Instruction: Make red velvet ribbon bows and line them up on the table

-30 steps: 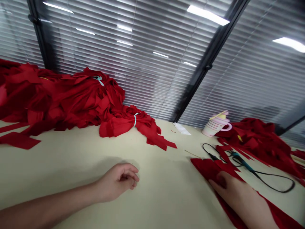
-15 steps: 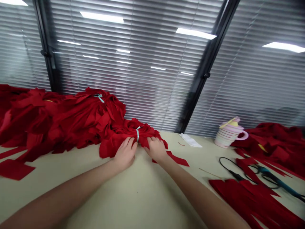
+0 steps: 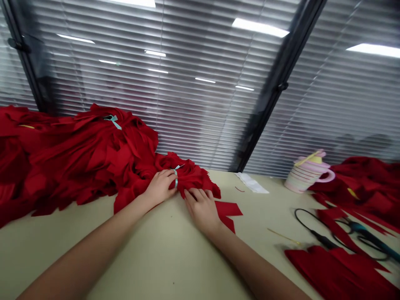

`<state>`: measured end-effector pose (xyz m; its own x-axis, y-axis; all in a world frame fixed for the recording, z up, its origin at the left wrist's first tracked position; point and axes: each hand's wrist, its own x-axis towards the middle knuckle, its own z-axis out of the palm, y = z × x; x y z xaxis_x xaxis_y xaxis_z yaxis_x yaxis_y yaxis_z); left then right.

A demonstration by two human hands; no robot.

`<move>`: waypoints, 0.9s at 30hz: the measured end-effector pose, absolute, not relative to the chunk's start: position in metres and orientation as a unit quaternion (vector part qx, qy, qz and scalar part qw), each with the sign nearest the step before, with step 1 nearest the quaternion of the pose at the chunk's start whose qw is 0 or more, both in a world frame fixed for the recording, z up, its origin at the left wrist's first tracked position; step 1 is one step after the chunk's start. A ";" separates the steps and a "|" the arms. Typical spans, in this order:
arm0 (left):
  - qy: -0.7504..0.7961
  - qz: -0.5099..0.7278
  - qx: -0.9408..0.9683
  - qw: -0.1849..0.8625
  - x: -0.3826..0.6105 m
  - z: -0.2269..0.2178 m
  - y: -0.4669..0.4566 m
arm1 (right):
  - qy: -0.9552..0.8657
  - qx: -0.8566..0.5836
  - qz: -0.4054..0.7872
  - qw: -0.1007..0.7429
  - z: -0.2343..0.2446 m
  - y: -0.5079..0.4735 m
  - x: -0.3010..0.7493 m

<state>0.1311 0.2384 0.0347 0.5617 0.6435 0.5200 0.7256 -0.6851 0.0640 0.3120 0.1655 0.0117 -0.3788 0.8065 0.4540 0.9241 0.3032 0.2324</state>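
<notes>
A bundle of red fabric pieces [image 3: 190, 173], bound with a pale blue tie [image 3: 176, 182], lies at the front of a larger red heap. My left hand [image 3: 161, 186] grips the bundle from its left side, fingers curled over the cloth right at the tie. On the near side, my right hand [image 3: 202, 208] has its fingers bent onto the bundle's lower edge, just right of the tie. Its fingertips press into the cloth, and the thumb is partly hidden. Loose red fabric pieces [image 3: 229, 209] stick out beyond my right wrist.
Along the blinds at left rises a big heap of red fabric [image 3: 78, 158]. A pink-striped cup [image 3: 304, 177] and a white paper [image 3: 252, 182] stand farther right. Nearby lie a corded teal-handled tool [image 3: 368, 237], a yellow strip [image 3: 283, 236] and more red cloth [image 3: 340, 271] on the table [image 3: 156, 258].
My left hand has moved up onto the bundle beside the tie. My right hand has slid slightly down and left along its front. The view has shifted a little.
</notes>
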 end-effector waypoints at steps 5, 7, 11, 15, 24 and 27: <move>-0.380 -0.262 -0.883 0.090 0.126 0.028 0.233 | -0.807 -0.525 -0.217 0.161 0.007 0.164 0.313; -0.379 -0.268 -0.880 0.097 0.128 0.026 0.231 | -0.799 -0.534 -0.209 0.178 0.006 0.162 0.313; -0.379 -0.282 -0.873 0.116 0.132 0.022 0.229 | -0.784 -0.554 -0.176 0.219 0.013 0.157 0.310; -0.388 -0.307 -0.860 0.126 0.136 0.016 0.233 | -0.766 -0.573 -0.115 0.267 0.030 0.157 0.313; -0.354 -0.339 -0.867 0.086 0.124 0.013 0.253 | -0.678 -0.645 0.077 0.344 0.113 0.145 0.376; -0.342 -0.339 -0.874 0.063 0.120 0.014 0.255 | -0.654 -0.653 0.094 0.371 0.141 0.128 0.391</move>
